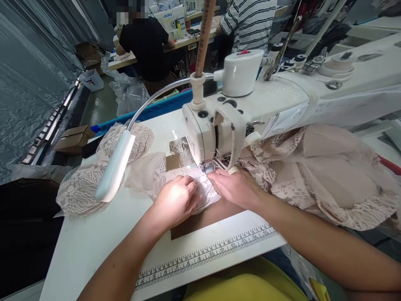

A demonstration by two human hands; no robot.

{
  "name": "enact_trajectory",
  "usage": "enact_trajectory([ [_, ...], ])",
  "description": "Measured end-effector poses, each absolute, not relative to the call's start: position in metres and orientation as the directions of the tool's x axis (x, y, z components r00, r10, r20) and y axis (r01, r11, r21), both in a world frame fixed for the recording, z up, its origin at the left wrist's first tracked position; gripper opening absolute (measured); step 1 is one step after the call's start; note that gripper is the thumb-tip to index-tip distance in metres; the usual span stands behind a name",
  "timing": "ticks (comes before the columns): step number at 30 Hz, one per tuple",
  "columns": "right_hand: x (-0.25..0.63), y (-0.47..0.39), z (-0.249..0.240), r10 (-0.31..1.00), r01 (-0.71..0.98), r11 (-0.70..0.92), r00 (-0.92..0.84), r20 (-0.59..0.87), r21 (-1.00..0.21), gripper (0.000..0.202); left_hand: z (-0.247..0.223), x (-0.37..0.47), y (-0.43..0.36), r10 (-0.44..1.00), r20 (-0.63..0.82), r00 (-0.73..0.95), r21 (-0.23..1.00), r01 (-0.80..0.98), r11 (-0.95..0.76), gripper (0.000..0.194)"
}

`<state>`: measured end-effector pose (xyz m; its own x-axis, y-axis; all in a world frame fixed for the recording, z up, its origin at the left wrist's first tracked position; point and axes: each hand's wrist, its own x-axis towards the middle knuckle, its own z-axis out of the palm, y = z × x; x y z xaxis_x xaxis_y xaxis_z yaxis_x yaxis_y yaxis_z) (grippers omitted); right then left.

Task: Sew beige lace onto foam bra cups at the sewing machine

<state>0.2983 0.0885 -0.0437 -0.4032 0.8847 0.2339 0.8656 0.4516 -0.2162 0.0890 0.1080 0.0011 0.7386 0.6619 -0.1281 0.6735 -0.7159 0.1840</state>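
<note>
Left hand point(178, 198) on openwork lace point(208, 191)

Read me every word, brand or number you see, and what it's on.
"JUKI": background sewing machine.
"5 6 7 8 9 10": ruler scale, lower row; other numerals too small.
Too blurred to read: markings on brown rod, pale bin, white paper.

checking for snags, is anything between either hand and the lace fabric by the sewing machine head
Nothing visible is: the left hand rests on the lace fabric, and the right hand touches it close by the sewing machine head. What lies under the palms is hidden.
</note>
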Motion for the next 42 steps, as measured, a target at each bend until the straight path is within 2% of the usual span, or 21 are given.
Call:
enact_trajectory([
  [6,0.301,0.086,-0.047,0.86,0.831,0.487,-0.405,0.31,-0.269,0.027,-0.02,0.095,0.109,0.596,0.019,0.803,0.243,0.575,-0.781,0.031],
  [11,0.305,0.083,-0.045,0.816,0.75,0.568,-0.46,0.35,-0.337,0.024,-0.027,0.094,0.11,0.592,0.04,0.805,0.221,0.57,-0.791,0.037],
  [14,0.308,0.08,-0.041,0.786,0.703,0.617,-0.534,0.311,-0.353,0.021,-0.027,0.093,0.111,0.592,0.041,0.805,0.218,0.571,-0.792,0.039],
  [17,0.309,0.078,-0.039,0.75,0.681,0.661,-0.609,0.259,-0.316,0.018,-0.027,0.093,0.111,0.59,0.036,0.807,0.212,0.571,-0.793,0.04],
  [21,0.308,0.077,-0.04,0.723,0.678,0.69,-0.63,0.281,-0.255,0.024,-0.027,0.093,0.111,0.59,0.026,0.807,0.203,0.574,-0.793,0.043],
  [30,0.306,0.077,-0.044,0.728,0.685,0.684,-0.619,0.293,-0.251,0.026,-0.028,0.09,0.123,0.583,0.012,0.812,0.188,0.571,-0.799,0.05],
  [36,0.305,0.077,-0.044,0.737,0.706,0.671,-0.599,0.313,-0.228,0.026,-0.028,0.093,0.118,0.555,0.063,0.83,0.129,0.544,-0.829,0.038],
  [42,0.304,0.077,-0.046,0.749,0.718,0.656,-0.583,0.314,-0.232,0.026,-0.03,0.094,0.115,0.565,0.068,0.822,0.111,0.556,-0.824,0.037],
])
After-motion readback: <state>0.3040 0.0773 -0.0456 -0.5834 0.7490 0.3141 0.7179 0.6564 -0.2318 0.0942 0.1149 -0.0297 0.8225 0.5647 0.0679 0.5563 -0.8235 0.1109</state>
